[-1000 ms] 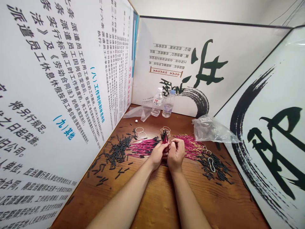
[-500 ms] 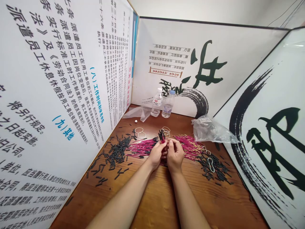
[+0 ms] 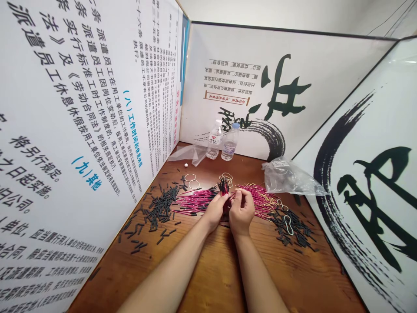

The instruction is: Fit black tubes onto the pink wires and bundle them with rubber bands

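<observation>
My left hand (image 3: 213, 213) is closed around a bundle of thin red wires with black tips (image 3: 223, 186), which point up and away from me. Close beside it on the right, my right hand (image 3: 241, 211) is closed with thumb and forefinger pinched at the bundle's side; what sits in that pinch is too small to make out. To the left lies a pile of red wires with black ends (image 3: 195, 201). On the right spreads another pile of red wires (image 3: 260, 196), with pale golden ends.
Loose black sleeves (image 3: 162, 206) lie heaped at the left, and more black sleeves (image 3: 298, 230) at the right. Rubber bands (image 3: 288, 225) rest near them. Two bottles (image 3: 230, 144) and a clear plastic bag (image 3: 283, 177) stand behind. Printed panels (image 3: 234, 48) enclose the wooden table (image 3: 208, 278).
The black tips of the held bundle have fanned out a little wider. My right hand has shifted slightly to the right, away from the left hand.
</observation>
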The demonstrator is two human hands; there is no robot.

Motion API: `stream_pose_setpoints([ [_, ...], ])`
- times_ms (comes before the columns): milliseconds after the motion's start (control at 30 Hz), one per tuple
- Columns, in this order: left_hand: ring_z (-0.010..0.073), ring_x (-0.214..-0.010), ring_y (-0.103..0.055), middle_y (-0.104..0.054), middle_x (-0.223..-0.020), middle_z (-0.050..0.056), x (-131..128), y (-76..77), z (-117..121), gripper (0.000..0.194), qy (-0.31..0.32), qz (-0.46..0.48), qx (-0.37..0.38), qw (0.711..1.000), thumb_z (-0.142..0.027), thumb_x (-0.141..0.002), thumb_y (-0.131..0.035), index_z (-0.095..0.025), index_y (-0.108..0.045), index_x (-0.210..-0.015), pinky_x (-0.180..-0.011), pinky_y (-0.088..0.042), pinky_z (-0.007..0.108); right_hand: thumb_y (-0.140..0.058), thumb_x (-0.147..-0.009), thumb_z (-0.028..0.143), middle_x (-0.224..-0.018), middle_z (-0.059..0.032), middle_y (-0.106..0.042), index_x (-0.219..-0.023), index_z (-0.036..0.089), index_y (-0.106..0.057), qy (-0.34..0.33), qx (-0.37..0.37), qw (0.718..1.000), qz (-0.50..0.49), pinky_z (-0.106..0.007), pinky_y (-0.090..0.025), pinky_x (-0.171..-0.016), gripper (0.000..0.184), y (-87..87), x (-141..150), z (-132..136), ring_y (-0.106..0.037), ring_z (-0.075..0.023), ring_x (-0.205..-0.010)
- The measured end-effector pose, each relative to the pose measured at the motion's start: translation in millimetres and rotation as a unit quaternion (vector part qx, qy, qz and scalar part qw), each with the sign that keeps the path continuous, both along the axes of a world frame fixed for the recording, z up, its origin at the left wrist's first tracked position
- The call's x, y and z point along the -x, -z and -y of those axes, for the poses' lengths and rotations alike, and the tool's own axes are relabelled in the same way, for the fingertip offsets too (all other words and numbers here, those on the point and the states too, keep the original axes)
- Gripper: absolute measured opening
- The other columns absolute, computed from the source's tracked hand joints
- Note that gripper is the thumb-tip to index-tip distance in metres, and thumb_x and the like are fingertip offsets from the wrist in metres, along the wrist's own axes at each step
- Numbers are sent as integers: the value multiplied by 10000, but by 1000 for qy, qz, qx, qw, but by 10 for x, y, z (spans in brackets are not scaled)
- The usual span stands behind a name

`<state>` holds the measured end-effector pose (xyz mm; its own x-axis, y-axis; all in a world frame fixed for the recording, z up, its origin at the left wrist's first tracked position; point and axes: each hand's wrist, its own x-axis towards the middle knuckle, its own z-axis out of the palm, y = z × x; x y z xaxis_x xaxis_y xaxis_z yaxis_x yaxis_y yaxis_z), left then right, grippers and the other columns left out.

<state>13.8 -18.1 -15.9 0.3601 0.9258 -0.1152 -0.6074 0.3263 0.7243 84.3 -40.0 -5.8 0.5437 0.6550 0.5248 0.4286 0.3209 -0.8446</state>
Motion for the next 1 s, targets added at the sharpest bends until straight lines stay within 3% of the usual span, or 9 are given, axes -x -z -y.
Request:
stream_pose_setpoints([
  [233, 172, -729, -641, -658, -734, 54, 21, -66, 20, 334, 1, -7, 12, 1000, -451, -723, -674, -144, -560, -789, -700, -474, 287, -452, -923, 375, -813, -34, -568, -910, 160, -566, 43, -8, 998, -38, -255, -422, -595, 244, -96, -81, 19, -518, -129, -654],
  [500, 189, -839, -631, -673, -810, 78, 23, -123, 26, 327, -21, -32, -48, 998, -455, -751, -640, -133, -585, -748, -765, -468, 293, -444, -925, 303, -821, -40, -574, -874, 174, -561, 32, -16, 997, 73, -297, -450, -713, 181, -90, -94, 39, -565, -162, -764],
  [767, 180, -903, -606, -676, -865, 51, 29, -117, 43, 277, -62, -60, -48, 995, -404, -768, -638, -142, -610, -854, -832, -442, 286, -458, -919, 230, -836, -40, -594, -895, 185, -570, 6, -34, 988, 147, -295, -449, -741, 124, -129, -24, 35, -562, -158, -794],
  [1000, 186, -1009, -581, -670, -1035, 75, 34, -209, 90, 274, -44, -64, -64, 995, -341, -790, -636, -148, -645, -984, -939, -400, 286, -469, -916, 271, -843, -39, -609, -894, 186, -603, -22, -13, 990, 141, -304, -450, -750, 161, -110, -20, 23, -567, -163, -802],
])
